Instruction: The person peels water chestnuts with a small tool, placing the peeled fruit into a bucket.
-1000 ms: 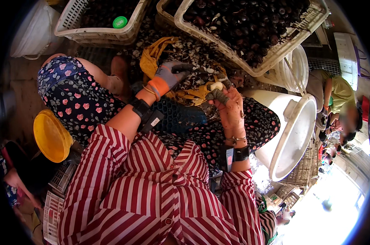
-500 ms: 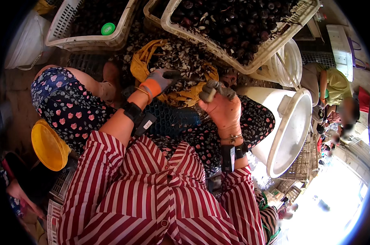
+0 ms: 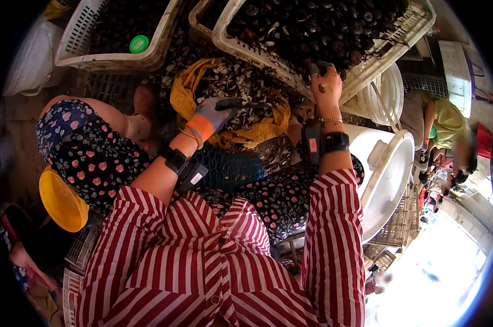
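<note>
My left hand [image 3: 212, 113], in a grey and orange glove with dark fingertips, is closed on a thin knife [image 3: 257, 104]. Its narrow blade points right, over a heap of pale and dark peelings [image 3: 241, 82]. A yellow cloth or bag [image 3: 186, 90] lies around that heap. My right hand [image 3: 327, 90], with dark covers on its fingertips, is at the near edge of a white crate [image 3: 268, 53]. This crate is full of dark, round water chestnuts [image 3: 323, 32]. The right fingers are bent in among them; what they grip is hidden.
A second white crate [image 3: 110, 64] with a green round lid [image 3: 139, 44] stands at the far left. To the right are a large white bucket [image 3: 388, 188] and a person in a yellow-green top [image 3: 448, 114]. A yellow basin [image 3: 64, 199] is at the left.
My right hand has moved from beside the peelings, forward and right to the chestnut crate. My left hand has hardly moved, and the knife blade now shows more clearly.
</note>
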A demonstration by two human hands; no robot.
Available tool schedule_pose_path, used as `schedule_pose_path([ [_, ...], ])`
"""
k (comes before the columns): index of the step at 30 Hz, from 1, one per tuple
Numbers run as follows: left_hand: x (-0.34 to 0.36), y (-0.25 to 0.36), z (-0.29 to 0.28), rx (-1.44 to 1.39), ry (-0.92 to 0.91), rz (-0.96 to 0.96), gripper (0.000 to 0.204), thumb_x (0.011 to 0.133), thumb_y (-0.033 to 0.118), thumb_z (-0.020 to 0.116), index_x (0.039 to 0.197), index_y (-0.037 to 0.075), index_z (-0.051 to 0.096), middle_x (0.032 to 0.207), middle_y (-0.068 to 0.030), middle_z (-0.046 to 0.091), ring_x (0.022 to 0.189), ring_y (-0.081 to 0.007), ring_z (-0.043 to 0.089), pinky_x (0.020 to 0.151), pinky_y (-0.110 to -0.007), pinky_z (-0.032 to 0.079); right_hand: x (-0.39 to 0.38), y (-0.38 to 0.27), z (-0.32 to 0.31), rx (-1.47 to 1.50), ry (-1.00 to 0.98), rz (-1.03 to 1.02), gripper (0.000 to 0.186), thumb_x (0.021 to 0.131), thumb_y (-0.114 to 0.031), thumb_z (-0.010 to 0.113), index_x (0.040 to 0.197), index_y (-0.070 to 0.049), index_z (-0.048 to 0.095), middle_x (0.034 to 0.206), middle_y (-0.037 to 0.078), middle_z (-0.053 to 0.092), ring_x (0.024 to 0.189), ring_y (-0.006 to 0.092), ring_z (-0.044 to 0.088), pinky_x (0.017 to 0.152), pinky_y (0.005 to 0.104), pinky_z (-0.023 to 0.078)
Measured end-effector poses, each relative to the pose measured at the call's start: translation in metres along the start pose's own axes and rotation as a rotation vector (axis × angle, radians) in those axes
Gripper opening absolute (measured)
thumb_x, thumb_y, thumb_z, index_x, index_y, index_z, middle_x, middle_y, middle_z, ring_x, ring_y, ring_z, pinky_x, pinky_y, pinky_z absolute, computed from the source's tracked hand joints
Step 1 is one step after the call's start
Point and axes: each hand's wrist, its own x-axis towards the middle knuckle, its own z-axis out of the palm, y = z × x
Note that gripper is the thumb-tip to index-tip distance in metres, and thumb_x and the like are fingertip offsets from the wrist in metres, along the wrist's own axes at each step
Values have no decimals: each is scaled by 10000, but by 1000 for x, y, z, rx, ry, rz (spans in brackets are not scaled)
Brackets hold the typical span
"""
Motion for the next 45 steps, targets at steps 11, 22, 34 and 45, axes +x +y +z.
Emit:
schedule_pose_path([
  [11,2,-6,4,-137,20,-35,278,808,-32,570,1055,70,645,966,-46,660,841,-112,589,750,-243,477,13,-22,17,-132,192,152,400,729,-232,622,1076,-71,508,948,182,599,873,363,603,739,414,504],
  [22,0,0,10,-179,14,5,253,807,10,603,1056,40,635,958,-48,660,833,-105,594,736,-221,483,64,-13,-8,-176,147,-3,396,791,-346,566,1044,-41,575,865,190,640,829,353,619,718,410,501],
  [34,-19,24,15,-524,-170,-42,454,832,273,649,1181,6,533,1003,-36,618,819,-98,554,685,-239,455,-150,-44,26,944,-258,130,271,806,-98,606,1033,49,592,924,95,654,801,122,601,683,259,507],
  [45,-22,7,16,-632,-220,3,366,802,191,679,1108,13,587,980,-66,635,870,-137,593,757,-266,482,-161,-41,30,347,-386,-170,408,692,-132,674,1064,6,578,767,131,604,651,177,557,599,309,473],
])
